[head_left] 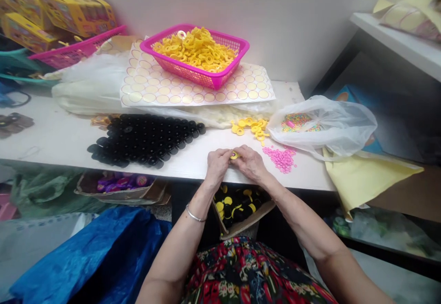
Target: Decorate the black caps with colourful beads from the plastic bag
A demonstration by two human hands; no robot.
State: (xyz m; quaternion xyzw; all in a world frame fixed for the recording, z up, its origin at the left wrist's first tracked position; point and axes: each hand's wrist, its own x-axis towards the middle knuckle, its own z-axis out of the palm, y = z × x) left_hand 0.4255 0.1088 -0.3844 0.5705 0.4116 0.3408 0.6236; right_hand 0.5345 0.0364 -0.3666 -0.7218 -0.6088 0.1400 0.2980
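My left hand (pixel 217 162) and my right hand (pixel 251 161) meet at the front edge of the white table (pixel 51 138), fingers pinched together on one small yellow ring part (pixel 234 155). A loose heap of yellow rings (pixel 253 127) lies just beyond the hands. Small pink beads (pixel 282 158) are scattered to the right of my right hand. A dense cluster of black round caps (pixel 144 139) covers the table to the left. Below my wrists sits a cardboard box (pixel 241 225) with finished black-and-yellow pieces.
A pink basket (pixel 213 80) full of yellow rings rests on sheets of round stickers (pixel 193 93) at the back. A clear plastic bag (pixel 327 125) of coloured bits lies at the right. Blue plastic (pixel 89 258) and another box (pixel 117 189) sit under the table.
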